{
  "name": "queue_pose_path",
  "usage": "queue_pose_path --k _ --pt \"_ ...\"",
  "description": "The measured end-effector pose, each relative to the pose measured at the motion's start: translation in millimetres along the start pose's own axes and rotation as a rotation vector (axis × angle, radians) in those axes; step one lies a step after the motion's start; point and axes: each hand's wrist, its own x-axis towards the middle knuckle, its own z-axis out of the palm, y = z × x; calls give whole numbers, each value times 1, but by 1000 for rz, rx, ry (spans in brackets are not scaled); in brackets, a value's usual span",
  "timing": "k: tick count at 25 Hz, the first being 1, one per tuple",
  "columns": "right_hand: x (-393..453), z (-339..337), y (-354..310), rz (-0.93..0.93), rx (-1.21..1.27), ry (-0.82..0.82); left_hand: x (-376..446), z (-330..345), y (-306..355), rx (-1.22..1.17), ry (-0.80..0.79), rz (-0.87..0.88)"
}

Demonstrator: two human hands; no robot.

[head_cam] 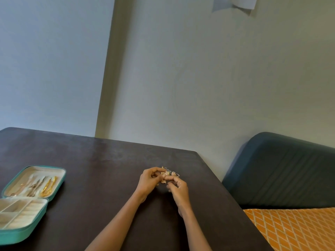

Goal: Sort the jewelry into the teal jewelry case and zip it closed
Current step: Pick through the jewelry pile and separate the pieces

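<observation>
Both hands' fingers [164, 175] pinch gold earrings [166, 173] over tabletop [108, 169]; open teal case [27, 205] far left of fingers.

I'm looking into a home room: dark wooden table [101, 160], padded teal headboard [282, 171] (orange diamond-patterned bedspread [297, 229] below).

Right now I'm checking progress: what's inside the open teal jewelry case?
Gold and rose-toned chains lie in the open teal jewelry case's lid. The cream base compartments look empty; their floors are partly hidden.
</observation>
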Motion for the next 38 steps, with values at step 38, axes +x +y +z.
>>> queue_pose_path --k 38 --pt "6 14 -61 334 557 84 -50 -42 52 -375 192 -154"
